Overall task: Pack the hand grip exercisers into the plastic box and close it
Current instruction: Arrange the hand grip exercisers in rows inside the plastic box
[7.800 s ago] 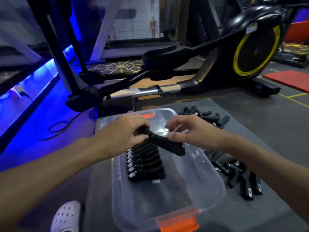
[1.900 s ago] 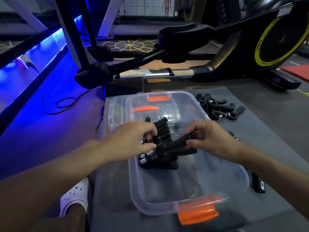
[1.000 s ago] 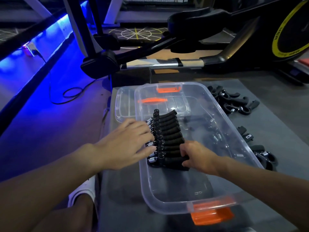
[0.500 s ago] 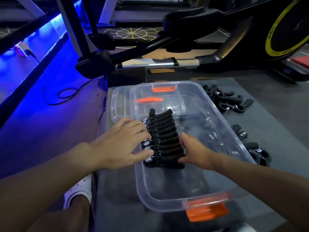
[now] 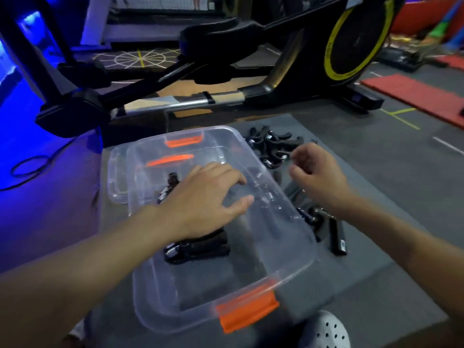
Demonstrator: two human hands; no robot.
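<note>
Floor space is dominated by an elliptical trainer [image 5: 251, 59] across the far side, with a grey mat [image 5: 376, 222] spread in front of it. On the mat a clear plastic box [image 5: 283, 249] with orange latches [image 5: 247, 310] is set lengthwise, and its lid [image 5: 116, 177] is seen lying under or just behind its far left corner. A row of packed hand grip exercisers [image 5: 198, 247] is lined up along the left half of the box; the right half is bare. The left hand [image 5: 203, 199] is spread loosely over that row with fingers released and nothing gripped. The right hand [image 5: 316, 177] is held outside the right wall, fingers half curled and empty, between a far pile of loose exercisers [image 5: 271, 149] and a near pair of loose exercisers [image 5: 326, 227]. A white perforated shoe [image 5: 324, 330] is seen at the near edge. It is judged that packing is partly done and another exerciser is to be fetched. The packed row could be toppled if the left hand is lifted carelessly, since the pieces are only leaned together. The right wall could be knocked by the returning hand, shifting the box. Ample room is left inside on the right and along the mat's right edge.
</note>
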